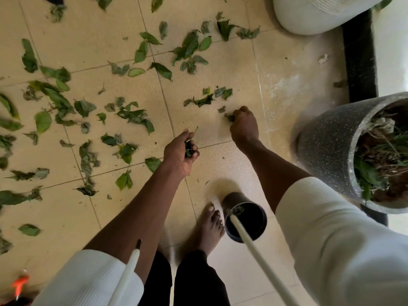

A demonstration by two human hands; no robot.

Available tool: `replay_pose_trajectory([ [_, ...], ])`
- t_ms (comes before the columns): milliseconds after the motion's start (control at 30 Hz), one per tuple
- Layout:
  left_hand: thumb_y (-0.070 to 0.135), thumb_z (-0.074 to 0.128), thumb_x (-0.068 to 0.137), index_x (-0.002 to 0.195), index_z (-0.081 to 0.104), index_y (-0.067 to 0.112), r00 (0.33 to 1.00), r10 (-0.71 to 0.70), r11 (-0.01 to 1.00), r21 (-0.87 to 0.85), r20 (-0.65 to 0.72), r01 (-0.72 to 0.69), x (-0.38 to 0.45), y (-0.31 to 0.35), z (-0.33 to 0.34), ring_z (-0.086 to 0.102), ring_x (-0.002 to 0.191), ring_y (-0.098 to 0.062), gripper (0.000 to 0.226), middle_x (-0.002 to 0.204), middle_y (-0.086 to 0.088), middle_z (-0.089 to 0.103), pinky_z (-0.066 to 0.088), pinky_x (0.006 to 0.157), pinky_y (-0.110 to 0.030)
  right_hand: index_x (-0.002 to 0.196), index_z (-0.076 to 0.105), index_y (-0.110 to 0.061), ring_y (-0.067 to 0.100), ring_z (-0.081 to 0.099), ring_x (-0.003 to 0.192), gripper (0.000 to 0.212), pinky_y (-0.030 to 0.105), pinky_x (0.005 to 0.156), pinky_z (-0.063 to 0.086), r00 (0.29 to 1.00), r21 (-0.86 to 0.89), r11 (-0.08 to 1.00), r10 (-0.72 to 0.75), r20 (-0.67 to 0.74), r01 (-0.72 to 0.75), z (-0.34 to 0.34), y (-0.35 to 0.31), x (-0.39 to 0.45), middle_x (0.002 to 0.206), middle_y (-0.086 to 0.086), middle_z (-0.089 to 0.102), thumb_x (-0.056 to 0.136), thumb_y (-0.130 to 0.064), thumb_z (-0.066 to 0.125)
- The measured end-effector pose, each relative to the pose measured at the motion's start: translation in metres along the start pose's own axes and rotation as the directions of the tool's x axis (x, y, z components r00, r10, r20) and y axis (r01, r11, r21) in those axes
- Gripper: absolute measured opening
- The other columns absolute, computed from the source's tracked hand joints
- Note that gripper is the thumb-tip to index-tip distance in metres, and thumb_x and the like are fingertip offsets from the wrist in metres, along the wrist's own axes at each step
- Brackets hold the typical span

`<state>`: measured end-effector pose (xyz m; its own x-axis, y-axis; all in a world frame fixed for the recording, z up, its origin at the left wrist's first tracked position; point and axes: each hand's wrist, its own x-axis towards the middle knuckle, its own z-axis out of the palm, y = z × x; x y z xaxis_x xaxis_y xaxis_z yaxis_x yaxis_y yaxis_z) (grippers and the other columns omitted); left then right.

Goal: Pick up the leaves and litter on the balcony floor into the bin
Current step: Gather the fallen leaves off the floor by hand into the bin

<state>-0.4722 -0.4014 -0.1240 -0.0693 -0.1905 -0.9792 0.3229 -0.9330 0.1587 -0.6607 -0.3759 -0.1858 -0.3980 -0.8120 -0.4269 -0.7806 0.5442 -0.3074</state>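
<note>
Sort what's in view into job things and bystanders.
Job: scattered leaves, leaves held in the left hand, leaf pinched by the right hand, small black bin.
Bystanders: speckled planter, white pot, orange tool.

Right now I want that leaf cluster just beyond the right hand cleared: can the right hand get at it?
Probably yes: the leaf cluster lies just beyond the right hand on bare tile, though its fingers already pinch a leaf.
</note>
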Motion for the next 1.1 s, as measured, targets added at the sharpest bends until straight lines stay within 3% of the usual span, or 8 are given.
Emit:
replay_pose_trajectory([
  [133, 0.023, 0.061, 0.096, 0.098, 0.064, 0.007, 1.0, 0.003, 1.0, -0.011, -0.016, -0.003, -0.001, 0.003, 0.002, 0.045, 0.051, -0.011, 0.016, 0.064, -0.002, 0.052, 0.035, 0.044, -0.022, 0.134, 0.055, -0.009, 0.029, 0.061, 0.105, 0.039, 0.036, 0.091, 0.052, 0.995, 0.086, 0.993, -0.088, 0.049, 0.084, -0.012, -0.032, 0.009, 0.119, 0.015, 0.06, 0.096, -0.002, 0.05],
  [267, 0.023, 0.061, 0.096, 0.097, 0.064, 0.007, 1.0, 0.003, 1.0, -0.022, -0.004, -0.003, 0.0, 0.008, 0.003, 0.045, 0.051, -0.011, 0.016, 0.063, -0.002, 0.052, 0.037, 0.043, -0.02, 0.156, -0.007, -0.016, 0.032, 0.062, 0.099, 0.088, 0.045, 0.086, 0.056, 0.991, 0.129, 0.99, 0.047, 0.125, -0.063, -0.018, -0.05, 0.031, 0.127, 0.024, 0.058, 0.093, 0.0, 0.052],
  [333, 0.023, 0.061, 0.096, 0.097, 0.064, 0.007, 1.0, 0.008, 0.999, -0.031, -0.001, -0.008, 0.003, 0.012, 0.0, 0.045, 0.05, -0.011, 0.016, 0.062, -0.001, 0.051, 0.037, 0.042, -0.019, 0.157, -0.002, -0.013, 0.03, 0.061, 0.102, 0.083, 0.044, 0.088, 0.055, 0.987, 0.052, 0.992, 0.104, 0.123, -0.112, -0.014, -0.055, 0.039, 0.127, 0.022, 0.056, 0.094, -0.003, 0.052],
  [467, 0.022, 0.062, 0.096, 0.098, 0.064, 0.007, 1.0, 0.013, 0.999, -0.045, -0.014, -0.013, 0.007, 0.014, -0.007, 0.045, 0.051, -0.011, 0.016, 0.063, -0.002, 0.051, 0.037, 0.042, -0.02, 0.136, 0.04, -0.006, 0.026, 0.059, 0.1, 0.035, 0.036, 0.087, 0.051, 0.998, -0.046, 0.998, 0.042, 0.055, -0.039, 0.0, -0.051, 0.04, 0.114, 0.009, 0.055, 0.102, -0.015, 0.04],
  [667, 0.024, 0.061, 0.096, 0.097, 0.064, 0.008, 1.0, 0.009, 1.0, -0.019, -0.019, -0.009, 0.004, 0.012, -0.005, 0.045, 0.053, -0.011, 0.017, 0.065, -0.002, 0.051, 0.037, 0.042, -0.021, 0.13, 0.052, 0.001, 0.032, 0.047, 0.117, 0.033, 0.042, 0.094, 0.053, 0.988, -0.202, 0.969, -0.132, 0.076, 0.145, 0.011, -0.045, 0.004, 0.135, 0.019, 0.044, 0.099, -0.008, 0.05],
  [833, 0.023, 0.06, 0.096, 0.096, 0.063, 0.007, 1.0, 0.017, 0.999, -0.045, -0.023, -0.018, 0.003, 0.019, -0.009, 0.045, 0.052, -0.011, 0.016, 0.064, -0.002, 0.051, 0.036, 0.041, -0.021, 0.12, 0.06, -0.001, 0.029, 0.054, 0.107, 0.025, 0.037, 0.089, 0.052, 0.995, -0.036, 0.995, -0.086, 0.051, 0.088, 0.017, -0.035, -0.01, 0.123, 0.015, 0.054, 0.1, -0.01, 0.048],
  [933, 0.023, 0.06, 0.096, 0.097, 0.064, 0.007, 0.999, 0.013, 0.999, -0.05, -0.039, -0.015, 0.002, 0.02, -0.014, 0.045, 0.052, -0.011, 0.017, 0.065, -0.002, 0.051, 0.036, 0.041, -0.021, 0.124, 0.058, -0.004, 0.028, 0.058, 0.102, 0.027, 0.033, 0.084, 0.051, 0.996, 0.033, 0.996, -0.084, 0.032, 0.083, 0.016, -0.041, -0.015, 0.115, 0.013, 0.057, 0.099, -0.01, 0.049],
  [1100, 0.022, 0.06, 0.096, 0.1, 0.064, 0.006, 0.999, 0.008, 0.998, -0.058, -0.038, -0.01, -0.003, 0.019, -0.016, 0.045, 0.052, -0.011, 0.017, 0.065, -0.002, 0.051, 0.036, 0.041, -0.02, 0.153, 0.022, -0.009, 0.031, 0.059, 0.104, 0.066, 0.043, 0.088, 0.054, 0.994, 0.025, 0.997, -0.074, 0.081, 0.072, 0.016, -0.069, -0.004, 0.12, 0.019, 0.058, 0.094, 0.0, 0.05],
])
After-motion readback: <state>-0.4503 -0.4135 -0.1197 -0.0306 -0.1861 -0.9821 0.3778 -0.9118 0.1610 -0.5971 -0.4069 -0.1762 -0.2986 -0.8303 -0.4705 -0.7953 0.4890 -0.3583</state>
